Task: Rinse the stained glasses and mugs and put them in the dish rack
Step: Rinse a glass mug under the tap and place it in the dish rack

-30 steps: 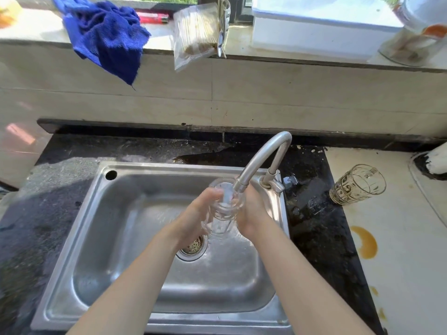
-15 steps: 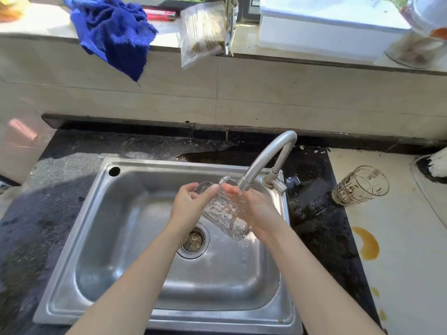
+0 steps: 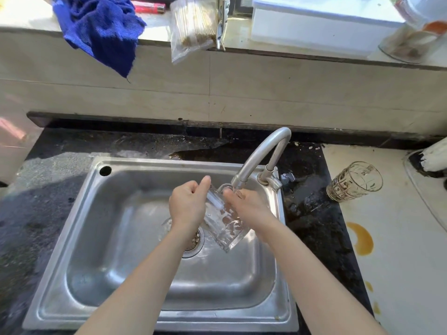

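Note:
A clear glass mug (image 3: 223, 222) is tilted under the faucet spout (image 3: 256, 160), its mouth up toward the spout and its base pointing down into the steel sink (image 3: 116, 238). Water splashes over it. My left hand (image 3: 187, 206) grips the mug's left side with the thumb raised. My right hand (image 3: 249, 209) holds its right side near the rim. A patterned amber glass (image 3: 354, 181) lies tipped on the pale counter to the right, apart from both hands.
Brown stains (image 3: 361, 240) mark the pale counter at right. The dark counter (image 3: 312, 213) around the faucet is wet. On the ledge above sit a blue cloth (image 3: 101, 30), a plastic bag (image 3: 193, 25) and a white box (image 3: 321, 20). No dish rack shows.
The mug went from upright under the spout to tilted with its base down and to the right. Both hands shifted along it and stayed on it.

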Motion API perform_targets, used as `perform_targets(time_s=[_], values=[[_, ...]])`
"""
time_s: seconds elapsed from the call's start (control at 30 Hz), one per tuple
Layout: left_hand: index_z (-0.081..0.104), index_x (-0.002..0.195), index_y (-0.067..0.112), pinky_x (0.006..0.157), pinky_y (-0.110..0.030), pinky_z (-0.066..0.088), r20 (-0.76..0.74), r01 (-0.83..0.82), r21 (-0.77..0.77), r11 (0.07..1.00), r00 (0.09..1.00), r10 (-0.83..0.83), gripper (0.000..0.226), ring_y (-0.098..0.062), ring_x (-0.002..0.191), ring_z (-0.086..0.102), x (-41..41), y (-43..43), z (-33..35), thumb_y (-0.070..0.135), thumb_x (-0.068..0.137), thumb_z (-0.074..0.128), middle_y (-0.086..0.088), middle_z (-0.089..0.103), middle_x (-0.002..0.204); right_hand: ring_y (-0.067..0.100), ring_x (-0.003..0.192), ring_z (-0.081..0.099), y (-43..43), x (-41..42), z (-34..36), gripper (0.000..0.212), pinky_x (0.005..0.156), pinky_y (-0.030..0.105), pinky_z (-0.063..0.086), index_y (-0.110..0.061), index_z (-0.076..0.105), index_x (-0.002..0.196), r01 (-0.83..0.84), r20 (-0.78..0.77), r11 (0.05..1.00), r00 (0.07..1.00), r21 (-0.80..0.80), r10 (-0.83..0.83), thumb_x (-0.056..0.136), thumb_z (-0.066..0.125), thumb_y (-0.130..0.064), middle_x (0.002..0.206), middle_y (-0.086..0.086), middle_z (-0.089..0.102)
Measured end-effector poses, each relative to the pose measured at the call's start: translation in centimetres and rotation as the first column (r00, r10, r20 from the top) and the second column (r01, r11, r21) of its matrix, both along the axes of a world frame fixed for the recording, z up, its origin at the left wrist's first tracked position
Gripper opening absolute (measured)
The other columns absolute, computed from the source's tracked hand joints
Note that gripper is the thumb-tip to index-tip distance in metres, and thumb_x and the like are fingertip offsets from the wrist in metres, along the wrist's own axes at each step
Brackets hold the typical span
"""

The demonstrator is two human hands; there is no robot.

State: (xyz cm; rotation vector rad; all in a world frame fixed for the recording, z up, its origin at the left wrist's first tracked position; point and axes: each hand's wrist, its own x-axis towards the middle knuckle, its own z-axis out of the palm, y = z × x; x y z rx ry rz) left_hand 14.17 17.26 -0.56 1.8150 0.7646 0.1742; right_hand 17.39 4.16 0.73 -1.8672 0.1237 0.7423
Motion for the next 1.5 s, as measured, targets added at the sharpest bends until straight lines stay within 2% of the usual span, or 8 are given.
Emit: perform_targets(time_s=[0.2, 0.3, 0.37, 0.57, 0.73, 0.97, 1.27, 1.5], values=[[0.063, 0.08, 0.02, 0.08, -0.024, 0.043, 0.153, 0.099, -0.058, 0.993, 0.984, -0.089, 0.026, -0.004, 0.085, 0.053, 0.5, -1.5, 0.8, 0.045, 0.084, 0.066, 0.006, 0.057, 0.092, 0.028, 0.089, 0.071, -0.3, -0.6, -2.3, 0.031, 0.089, 0.048, 0.053, -0.013, 0.065, 0.096, 0.341, -0.173, 0.925, 0.934, 0.169, -0.313, 0.099, 0.046, -0.037, 0.09, 0.005, 0.076], [0.043, 0.128, 0.028, 0.093, -0.03, 0.038, -0.004, 0.085, -0.414, 0.906, 0.995, -0.095, 0.07, -0.012, 0.119, 0.047, 0.5, -2.3, 0.5, 0.053, 0.07, 0.072, 0.002, 0.046, 0.131, 0.018, 0.075, 0.072, -0.4, -1.2, -2.6, 0.037, 0.061, 0.031, 0.055, -0.011, 0.063, 0.089, 0.443, -0.29, 0.876, 0.878, 0.189, -0.382, 0.1, 0.043, -0.041, 0.081, 0.0, 0.076], [0.036, 0.132, 0.022, 0.08, -0.025, 0.04, -0.057, 0.07, -0.517, 0.853, 0.992, -0.115, 0.075, -0.008, 0.107, 0.053, 0.5, -2.7, -0.1, 0.042, 0.072, 0.076, 0.002, 0.053, 0.123, 0.015, 0.064, 0.07, -0.4, -1.7, -2.7, 0.036, 0.047, 0.02, 0.047, -0.009, 0.062, 0.09, 0.503, -0.344, 0.851, 0.834, 0.153, -0.432, 0.102, 0.042, -0.036, 0.077, 0.001, 0.076], [0.056, 0.117, 0.016, 0.074, -0.034, 0.051, -0.124, 0.1, -0.549, 0.83, 0.972, -0.2, 0.072, -0.018, 0.091, 0.065, 1.6, -4.0, -1.0, 0.053, 0.06, 0.078, -0.003, 0.066, 0.103, 0.022, 0.064, 0.059, -1.3, -2.2, -2.6, 0.029, 0.077, 0.039, 0.047, -0.003, 0.063, 0.086, 0.589, -0.356, 0.807, 0.764, 0.043, -0.539, 0.1, 0.045, -0.021, 0.062, 0.008, 0.066], [0.065, 0.092, 0.017, 0.07, -0.042, 0.053, -0.248, -0.055, -0.716, 0.696, 0.952, -0.179, 0.034, -0.025, 0.069, 0.058, 2.2, -3.5, -1.3, 0.05, 0.082, 0.065, -0.01, 0.061, 0.083, 0.017, 0.066, 0.054, -3.1, -2.3, -0.9, 0.026, 0.066, 0.035, 0.043, -0.014, 0.06, 0.079, 0.413, -0.297, 0.902, 0.883, 0.125, -0.363, 0.093, 0.041, -0.025, 0.069, 0.001, 0.061], [0.071, 0.051, 0.008, 0.059, -0.031, 0.049, -0.314, -0.24, -0.851, 0.468, 0.945, -0.087, 0.055, -0.024, 0.046, 0.062, 1.5, -2.7, -1.6, 0.05, 0.082, 0.057, -0.011, 0.066, 0.057, 0.021, 0.091, 0.052, -6.0, 1.3, -1.9, 0.016, 0.074, 0.033, 0.041, -0.011, 0.053, 0.102, 0.211, 0.327, 0.882, 0.942, -0.422, -0.069, 0.089, 0.055, -0.021, 0.096, 0.0, 0.051], [0.069, 0.093, 0.009, 0.063, -0.033, 0.053, -0.476, -0.466, -0.858, 0.214, 0.879, 0.006, 0.047, -0.026, 0.053, 0.067, 1.3, -3.3, -2.0, 0.054, 0.078, 0.06, -0.01, 0.071, 0.073, 0.026, 0.117, 0.046, -6.2, 4.3, -4.0, 0.033, 0.091, 0.037, 0.039, -0.01, 0.052, 0.125, 0.076, 0.377, 0.582, 0.827, -0.809, 0.417, 0.102, 0.036, -0.029, 0.124, 0.008, 0.053], [0.063, 0.09, 0.009, 0.082, -0.035, 0.055, -0.531, -0.543, -0.831, 0.122, 0.839, 0.121, 0.046, -0.026, 0.077, 0.065, 2.0, -4.1, -1.5, 0.054, 0.081, 0.062, -0.01, 0.068, 0.088, 0.025, 0.108, 0.051, -7.2, 5.2, -3.9, 0.032, 0.086, 0.038, 0.045, -0.011, 0.061, 0.118, 0.08, 0.401, 0.625, 0.827, -0.777, 0.394, 0.102, 0.039, -0.028, 0.114, 0.008, 0.058]])
